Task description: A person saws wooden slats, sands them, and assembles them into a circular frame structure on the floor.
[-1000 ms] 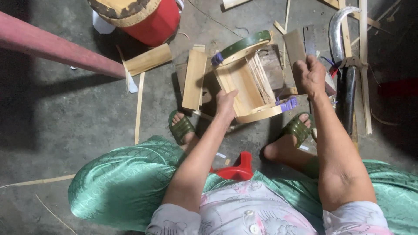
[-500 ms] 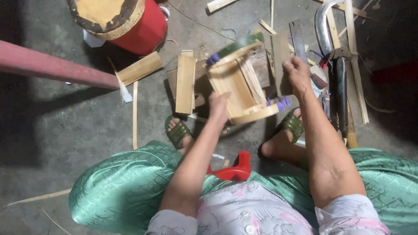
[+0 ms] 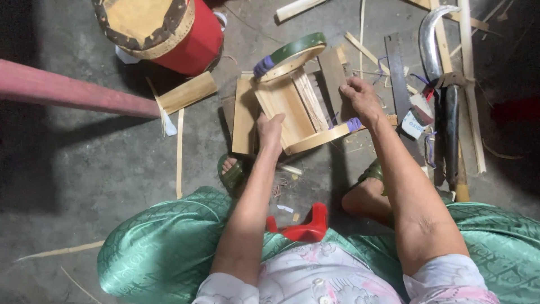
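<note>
Person seated low on a red stool [image 3: 306, 228], green skirt spread, both feet in green sandals on the concrete floor [image 3: 84, 169].

Between the feet, on the floor: a small bamboo-slat drum frame [image 3: 295, 101] lying on its side, tilted. Pale flat slats run between two hoops; far hoop is green with a purple binding, near hoop is pale with a purple binding at its right end.

Left hand [image 3: 271, 128]: fingers curled onto the near left edge of the slats, gripping the frame. Right hand [image 3: 360, 98]: fingers closed over the frame's right side, just above the near hoop's purple binding, also holding it.

Around it:
- Loose flat bamboo slat [image 3: 245, 115] touching the frame's left side.
- Short split bamboo piece [image 3: 187, 93] further left, near a red drum [image 3: 169, 31] with a tan top.
- Pink bar [image 3: 67, 93] crossing from the left edge.
- Right of the right hand: a saw blade [image 3: 396, 79], then a curved sickle-like knife [image 3: 441, 73] with dark handle, among long thin bamboo strips [image 3: 469, 84].
</note>
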